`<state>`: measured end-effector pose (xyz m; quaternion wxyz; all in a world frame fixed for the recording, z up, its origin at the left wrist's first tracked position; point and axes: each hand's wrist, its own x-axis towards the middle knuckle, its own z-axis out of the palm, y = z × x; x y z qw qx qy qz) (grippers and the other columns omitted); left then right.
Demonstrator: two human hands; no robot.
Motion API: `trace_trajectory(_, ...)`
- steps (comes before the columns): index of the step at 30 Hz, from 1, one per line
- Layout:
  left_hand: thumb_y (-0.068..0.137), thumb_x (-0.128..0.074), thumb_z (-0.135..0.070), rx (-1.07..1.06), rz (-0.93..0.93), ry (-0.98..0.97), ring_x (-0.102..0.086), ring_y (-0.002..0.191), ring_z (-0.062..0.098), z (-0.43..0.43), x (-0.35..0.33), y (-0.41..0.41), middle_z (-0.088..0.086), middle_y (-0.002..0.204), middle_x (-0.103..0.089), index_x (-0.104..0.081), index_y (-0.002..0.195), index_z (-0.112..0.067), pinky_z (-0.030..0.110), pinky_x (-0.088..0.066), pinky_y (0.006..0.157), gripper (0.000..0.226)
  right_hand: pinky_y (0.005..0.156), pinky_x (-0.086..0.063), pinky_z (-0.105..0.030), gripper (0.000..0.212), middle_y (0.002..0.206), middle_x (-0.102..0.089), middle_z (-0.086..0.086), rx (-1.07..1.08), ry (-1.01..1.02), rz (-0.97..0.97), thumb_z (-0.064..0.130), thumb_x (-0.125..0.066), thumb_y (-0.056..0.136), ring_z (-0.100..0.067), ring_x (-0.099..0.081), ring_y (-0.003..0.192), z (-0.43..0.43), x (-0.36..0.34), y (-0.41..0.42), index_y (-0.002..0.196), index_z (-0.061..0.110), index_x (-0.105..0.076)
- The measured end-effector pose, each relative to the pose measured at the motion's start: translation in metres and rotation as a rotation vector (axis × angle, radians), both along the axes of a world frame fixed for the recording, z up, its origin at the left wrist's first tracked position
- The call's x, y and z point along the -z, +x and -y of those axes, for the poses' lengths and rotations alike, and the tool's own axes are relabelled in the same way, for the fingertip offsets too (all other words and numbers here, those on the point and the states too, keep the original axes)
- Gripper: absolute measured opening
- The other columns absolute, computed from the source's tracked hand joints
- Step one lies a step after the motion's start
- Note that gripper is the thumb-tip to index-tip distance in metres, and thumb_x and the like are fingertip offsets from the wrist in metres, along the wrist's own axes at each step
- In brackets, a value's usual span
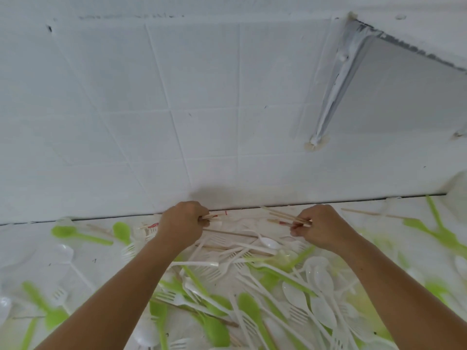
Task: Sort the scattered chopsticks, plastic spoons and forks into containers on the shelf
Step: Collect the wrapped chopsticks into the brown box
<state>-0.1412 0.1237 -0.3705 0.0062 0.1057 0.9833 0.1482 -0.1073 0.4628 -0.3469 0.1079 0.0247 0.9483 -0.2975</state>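
Note:
Wooden chopsticks, white plastic forks (202, 271), white spoons (269, 242) and green spoons (249, 308) lie scattered over a white tiled counter (83, 261). My left hand (183, 223) grips a small bundle of chopsticks (214, 215) near the wall, fingers curled round them. To the right, my right hand (319, 227) pinches several more chopsticks (285, 217), their ends pointing left and away. More chopsticks (227, 232) rest on the counter between my two hands.
A white tiled wall (177, 109) rises straight behind the counter. A grey metal shelf bracket (336, 79) and the shelf underside (404, 89) hang at the upper right. Green utensils (439, 228) lie at the far right, a green spoon (75, 233) at the left.

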Motion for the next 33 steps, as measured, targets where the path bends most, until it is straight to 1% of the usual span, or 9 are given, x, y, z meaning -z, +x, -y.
trace_trajectory(7, 0.08, -0.086, -0.014, -0.131, -0.072, 0.644, -0.065, 0.085, 0.005, 0.015, -0.054, 0.012, -0.005, 0.091, -0.069, -0.079, 0.085, -0.037, 0.017, -0.048, 0.081, 0.025, 0.072, -0.043, -0.026, 0.013, 0.078, -0.063, -0.003, -0.131, -0.134, -0.15, 0.029, -0.072, 0.095, -0.009, -0.059, 0.077, 0.052, -0.026, -0.006, 0.085, 0.023, -0.078)
trace_trajectory(10, 0.09, -0.074, -0.003, -0.137, -0.074, 0.972, -0.074, 0.094, 0.007, 0.022, -0.082, 0.021, -0.001, 0.095, -0.077, -0.077, 0.09, -0.008, 0.021, -0.05, 0.088, 0.006, 0.073, -0.052, -0.032, 0.018, 0.076, -0.065, 0.005, -0.217, 0.019, -0.092, 0.036, -0.073, 0.089, -0.015, -0.061, 0.074, 0.085, -0.011, -0.016, 0.076, 0.024, -0.072)
trace_trajectory(13, 0.103, -0.061, -0.017, -0.137, -0.198, 0.985, -0.072, 0.098, 0.015, 0.033, -0.095, 0.025, -0.007, 0.087, -0.077, -0.075, 0.088, -0.025, 0.033, -0.051, 0.082, 0.022, 0.073, -0.051, -0.032, 0.021, 0.084, -0.069, 0.005, -0.342, 0.237, -0.05, 0.046, -0.067, 0.088, -0.021, -0.064, 0.086, 0.114, 0.007, -0.019, 0.081, 0.027, -0.072)
trace_trajectory(16, 0.107, -0.052, -0.029, -0.131, -0.132, 1.004, -0.057, 0.059, 0.017, 0.041, -0.092, 0.027, -0.009, 0.074, -0.061, -0.066, 0.095, -0.035, 0.031, -0.05, 0.057, 0.02, 0.077, -0.051, -0.034, 0.024, 0.092, -0.068, 0.003, -0.383, 0.296, -0.03, 0.047, -0.064, 0.09, -0.023, -0.063, 0.092, 0.13, 0.014, -0.017, 0.089, 0.026, -0.075)
trace_trajectory(20, 0.102, -0.06, -0.044, -0.083, 0.028, 0.696, -0.046, 0.055, 0.002, 0.047, -0.072, 0.029, -0.015, 0.065, -0.052, -0.059, 0.09, -0.024, 0.027, -0.04, 0.06, 0.023, 0.069, -0.043, -0.03, 0.021, 0.08, -0.056, 0.007, -0.369, 0.304, -0.032, 0.035, -0.063, 0.09, -0.022, -0.059, 0.085, 0.121, 0.011, -0.02, 0.072, 0.026, -0.061)
trace_trajectory(24, 0.086, -0.081, -0.031, -0.059, 0.174, 0.487, -0.05, 0.053, 0.005, 0.035, -0.047, 0.033, -0.011, 0.058, -0.056, -0.068, 0.083, -0.025, 0.025, -0.046, 0.059, 0.015, 0.067, -0.045, -0.029, 0.026, 0.067, -0.052, 0.007, -0.247, 0.282, -0.009, 0.031, -0.06, 0.085, -0.021, -0.055, 0.077, 0.081, 0.008, -0.011, 0.062, 0.022, -0.052)
trace_trajectory(26, 0.09, -0.074, -0.035, 0.071, 0.153, 0.207, -0.064, 0.075, 0.008, 0.022, -0.032, 0.026, -0.013, 0.08, -0.067, -0.075, 0.091, -0.033, 0.03, -0.053, 0.071, 0.003, 0.064, -0.047, -0.029, 0.018, 0.069, -0.056, 0.005, -0.172, 0.29, 0.001, 0.031, -0.057, 0.078, -0.022, -0.058, 0.074, 0.058, 0.009, -0.004, 0.064, 0.021, -0.056)
trace_trajectory(29, 0.097, -0.062, -0.031, 0.293, 0.167, -0.14, -0.063, 0.104, 0.017, 0.0, -0.01, 0.016, -0.011, 0.108, -0.061, -0.075, 0.115, -0.036, 0.035, -0.052, 0.085, 0.022, 0.06, -0.046, -0.029, 0.007, 0.074, -0.06, 0.004, -0.103, 0.319, 0.058, 0.028, -0.055, 0.072, -0.024, -0.061, 0.072, 0.034, 0.008, 0.009, 0.073, 0.027, -0.062)
trace_trajectory(33, 0.098, -0.059, -0.048, 0.4, 0.266, -0.24, -0.06, 0.111, 0.017, -0.016, 0.003, 0.017, -0.011, 0.116, -0.061, -0.071, 0.126, -0.039, 0.037, -0.051, 0.087, 0.031, 0.06, -0.048, -0.029, 0.018, 0.078, -0.058, 0.005, -0.111, 0.401, 0.121, 0.024, -0.058, 0.074, -0.022, -0.062, 0.072, 0.016, 0.007, 0.028, 0.09, 0.03, -0.065)
